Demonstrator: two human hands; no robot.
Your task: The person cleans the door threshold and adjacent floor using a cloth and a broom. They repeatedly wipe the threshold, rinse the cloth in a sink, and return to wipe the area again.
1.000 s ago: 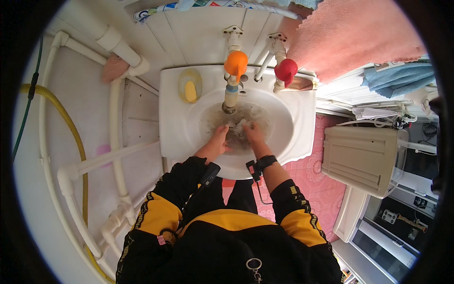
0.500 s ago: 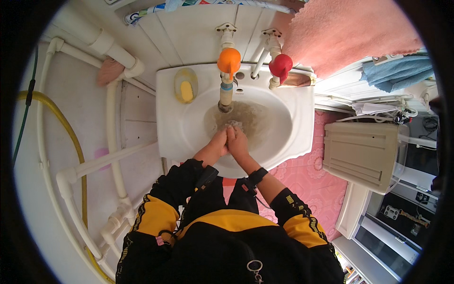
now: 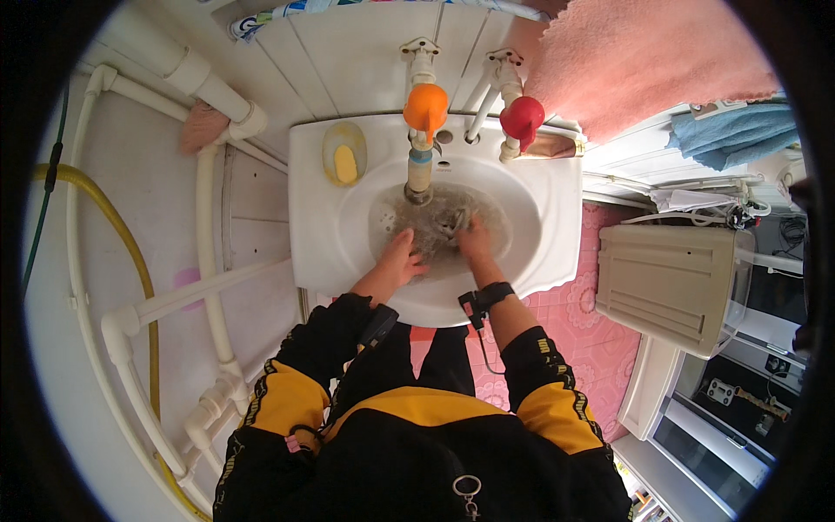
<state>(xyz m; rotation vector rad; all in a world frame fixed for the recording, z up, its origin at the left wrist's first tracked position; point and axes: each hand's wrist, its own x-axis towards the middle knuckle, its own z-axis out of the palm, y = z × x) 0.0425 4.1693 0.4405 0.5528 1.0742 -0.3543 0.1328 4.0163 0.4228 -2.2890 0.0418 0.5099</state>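
A small grey-white cloth (image 3: pixel 450 221) lies in cloudy grey water (image 3: pixel 416 228) near the middle of the white ceramic washbasin (image 3: pixel 310 228), slightly toward 1 o'clock from its centre. The person's right hand (image 3: pixel 475 241), at about 4 o'clock in the bowl, has its fingers bent at the cloth and seems to grip it, though the murk and splashing hide the exact hold. The left hand (image 3: pixel 399 261), at about 8 o'clock, is open with its fingers apart and appears to hold nothing.

As far as can be judged, the handling is midway: the cloth is already soaked, and the water has clouded. The cloth is neither lifted clear nor wrung out, and the water is not drained. Bubbles beneath the spout of the orange-handled tap (image 3: pixel 424 110), at about 12 o'clock, suggest running water.

At 10 o'clock on the rim, the yellow soap bar (image 3: pixel 345 163) rests in its soap dish (image 3: pixel 343 134), apart from both hands. The red-handled tap (image 3: pixel 522 120) stands at 1 o'clock, with a pink towel (image 3: pixel 644 70) hanging beyond it.
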